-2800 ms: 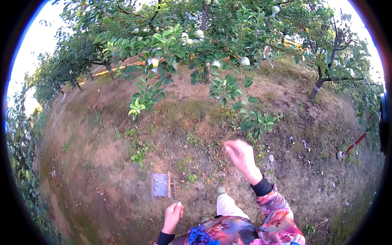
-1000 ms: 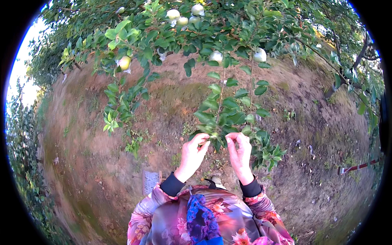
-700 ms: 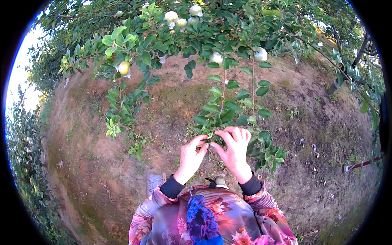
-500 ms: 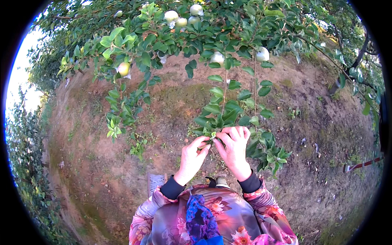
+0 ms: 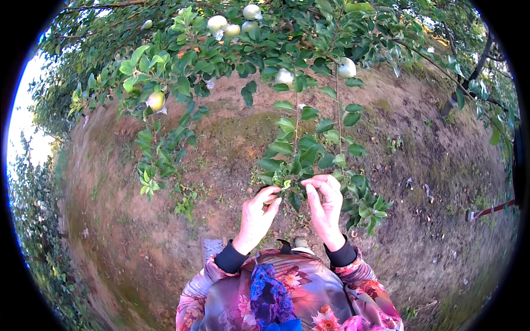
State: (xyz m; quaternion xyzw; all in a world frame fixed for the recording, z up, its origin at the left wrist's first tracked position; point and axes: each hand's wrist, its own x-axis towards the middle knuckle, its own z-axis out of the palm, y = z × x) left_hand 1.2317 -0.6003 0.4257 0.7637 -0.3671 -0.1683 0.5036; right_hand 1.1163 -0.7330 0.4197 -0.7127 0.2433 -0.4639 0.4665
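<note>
Head view: at my twelve o'clock, between my left hand (image 5: 257,217) and right hand (image 5: 326,205), thumbs and fingertips parted, hangs a leafy shoot (image 5: 296,164), likely light, bendy, easily torn; I'd hold its stem (image 5: 297,124).

- The bare left hand (image 5: 258,216) is raised in front of the body, fingers bent inward toward the right; the thumb lies below the forefinger, with a narrow gap between their tips.
- The bare right hand (image 5: 327,208) faces it, well apart, fingers bent over to the left and thumb pointing up beneath them; whether thumb and forefinger tips meet is too small to tell.
- Both wrists are covered by snug black knit cuffs (image 5: 341,253), the wrists nearly straight.
- Both forearms, in shiny pink-and-mauve floral-print sleeves (image 5: 363,277), angle upward and inward from the lower edge, elbows set wider than the hands.
</note>
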